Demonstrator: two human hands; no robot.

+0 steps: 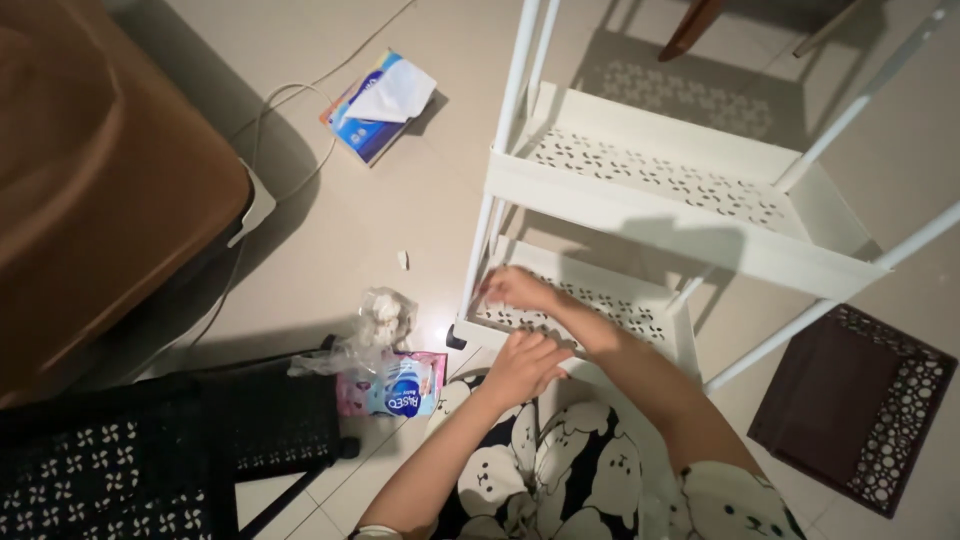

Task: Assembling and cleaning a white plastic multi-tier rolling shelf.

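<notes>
Low at about six o'clock of the view, the bottom shelf (600,305) of a white metal trolley rack (660,185) is being handled on the tiled floor (330,215). The right hand (515,288) is laid on the perforated tray near its left front corner, fingers bent and spread narrowly over the surface; whether anything small is pinched under them cannot be told. The left hand (525,362) is curled loosely at the front rim of the same shelf, knuckles up, nothing visibly gripped.

The rack is judged light but stiff, with thin sheet-metal trays and slim tubular posts; the painted surface is likely smooth and somewhat slippery. It would best be held by a post or by the folded tray rim, not by the punched base.

At nine o'clock from the hands, a pink and blue tissue pack (395,385) and a crumpled clear plastic bag (380,320) are lying close to the rack's corner. A black perforated basket (170,450) is set at eight o'clock. An opened blue tissue pack (385,105) is seen at eleven o'clock, and a dark brown basket (855,405) at four o'clock.
</notes>
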